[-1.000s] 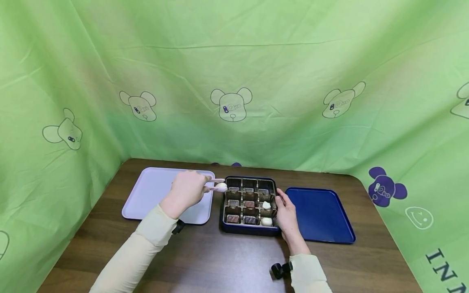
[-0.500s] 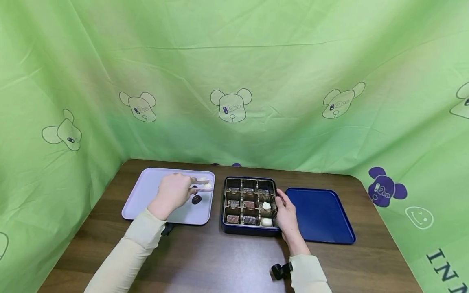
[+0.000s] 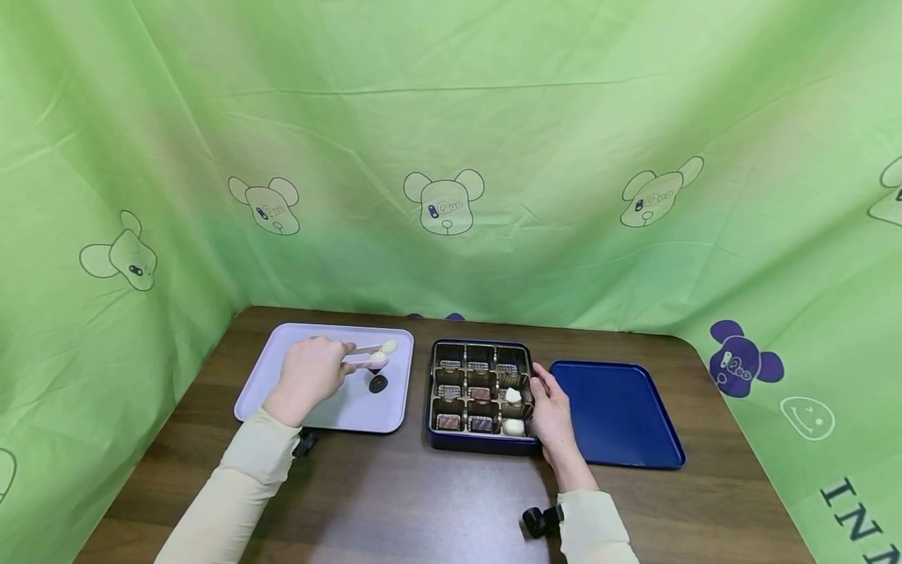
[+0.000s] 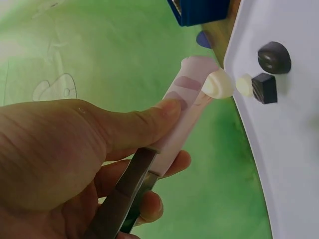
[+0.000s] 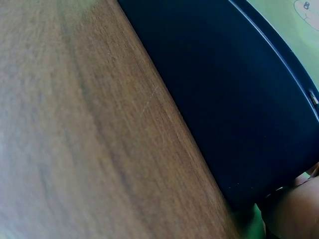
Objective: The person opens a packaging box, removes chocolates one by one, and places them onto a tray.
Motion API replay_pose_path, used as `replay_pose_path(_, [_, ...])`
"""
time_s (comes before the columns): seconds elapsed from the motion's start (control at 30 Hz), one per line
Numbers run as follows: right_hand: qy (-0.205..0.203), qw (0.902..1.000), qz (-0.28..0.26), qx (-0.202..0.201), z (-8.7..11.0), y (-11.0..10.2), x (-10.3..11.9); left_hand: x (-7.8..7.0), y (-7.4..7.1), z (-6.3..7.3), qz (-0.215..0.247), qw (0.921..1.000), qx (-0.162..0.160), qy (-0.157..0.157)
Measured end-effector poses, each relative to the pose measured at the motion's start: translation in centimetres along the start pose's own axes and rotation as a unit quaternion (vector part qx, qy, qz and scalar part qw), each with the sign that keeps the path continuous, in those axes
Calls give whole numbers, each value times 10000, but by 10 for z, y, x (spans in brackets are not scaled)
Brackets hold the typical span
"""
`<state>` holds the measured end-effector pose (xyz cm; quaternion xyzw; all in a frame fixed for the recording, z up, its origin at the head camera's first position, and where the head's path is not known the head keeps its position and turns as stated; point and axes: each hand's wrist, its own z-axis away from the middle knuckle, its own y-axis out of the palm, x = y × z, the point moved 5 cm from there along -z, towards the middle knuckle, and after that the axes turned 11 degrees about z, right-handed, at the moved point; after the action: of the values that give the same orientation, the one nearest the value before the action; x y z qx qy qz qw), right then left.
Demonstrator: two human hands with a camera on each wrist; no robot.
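Note:
My left hand (image 3: 310, 376) holds tongs (image 4: 172, 117) with pale pink tips over the light purple tray (image 3: 289, 352). A round white chocolate (image 4: 218, 83) is at the tips, seemingly between them. Close by on the tray are a smaller-looking white chocolate (image 4: 244, 85), a dark square chocolate (image 4: 264, 88) and a dark round chocolate (image 3: 378, 384). My right hand (image 3: 553, 415) rests against the right side of the dark blue chocolate box (image 3: 482, 445), fingers along its wall; part of that hand is hidden. Several of the box's compartments hold chocolates, including a white one (image 3: 513, 428) at front right.
A blue lid or tray (image 3: 623, 415) lies right of the box, partly behind my right hand. The wooden table (image 3: 416, 501) runs in front of everything. A green printed curtain (image 3: 451, 266) hangs behind the table and at both sides.
My left hand has moved left with the tongs and white chocolate, from beside the box back over the purple tray, uncovering the dark chocolate there. My right hand and the box stay put.

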<state>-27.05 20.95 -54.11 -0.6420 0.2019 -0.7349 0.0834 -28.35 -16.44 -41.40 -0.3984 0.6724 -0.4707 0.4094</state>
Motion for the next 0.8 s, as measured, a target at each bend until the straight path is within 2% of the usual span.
replay_pose_path(0.23, [-12, 10000, -50, 14, 0, 0, 0, 11, 1, 6, -32, 9999, -32, -108])
replay_pose_path(0.53, [-16, 10000, -50, -18, 1, 1, 0, 26, 2, 14, 35, 9993, 93, -371])
replay_pose_path(0.8, [-1, 10000, -18, -11, 1, 1, 0, 36, 4, 19, 25, 9992, 83, -395])
